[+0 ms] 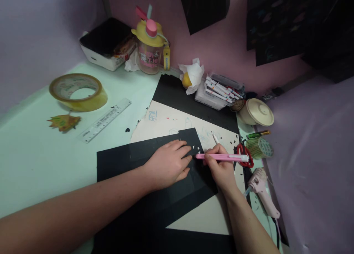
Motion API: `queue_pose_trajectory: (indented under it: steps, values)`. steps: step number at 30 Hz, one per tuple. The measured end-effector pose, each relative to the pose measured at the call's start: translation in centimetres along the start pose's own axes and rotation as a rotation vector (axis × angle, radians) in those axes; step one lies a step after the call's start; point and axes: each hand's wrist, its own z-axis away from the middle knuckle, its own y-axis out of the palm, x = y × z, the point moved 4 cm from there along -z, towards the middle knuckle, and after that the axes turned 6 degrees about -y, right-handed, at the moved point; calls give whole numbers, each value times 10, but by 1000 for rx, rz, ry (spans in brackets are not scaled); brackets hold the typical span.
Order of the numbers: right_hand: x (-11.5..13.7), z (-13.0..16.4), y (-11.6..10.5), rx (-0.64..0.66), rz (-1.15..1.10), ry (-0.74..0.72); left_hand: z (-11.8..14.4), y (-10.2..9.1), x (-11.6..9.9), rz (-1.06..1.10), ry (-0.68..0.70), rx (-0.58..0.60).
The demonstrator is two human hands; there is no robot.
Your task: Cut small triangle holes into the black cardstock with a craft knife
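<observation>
My left hand (169, 165) lies flat with its fingers stretched over a sheet of black paper (116, 165), pressing it down. In my right hand (221, 169) is a slim pink craft knife (221, 157), gripped between thumb and fingers. Its tip points left at the black paper, close to my left fingertips; the blade itself is too small to make out. Several small white cut-outs show in the paper beside the tip. A white pen (215, 138) sticks out from behind my right hand. Under the black paper lies a pale board (157, 117) with faint blue drawings.
A tape roll (101, 99), a dry leaf (64, 123) and a clear ruler (106, 120) lie left. Behind stand a yellow-lidded cup (149, 51) and a marker box (218, 93). Red scissors (245, 156) and a pink glue gun (262, 191) lie right. Black scraps are scattered about.
</observation>
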Motion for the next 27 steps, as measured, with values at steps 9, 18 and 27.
queue_pose_trajectory:
  steps: [9, 18, 27]
  values:
    - [1, -2, 0, -1, 43, -16, 1, 1, 1, -4, -7, -7]
    - [0, -4, 1, -11, 64, -8, 0, 1, 0, -10, 2, -29]
    - [0, -6, 1, -50, 67, -5, 0, -1, 0, -5, 7, -47]
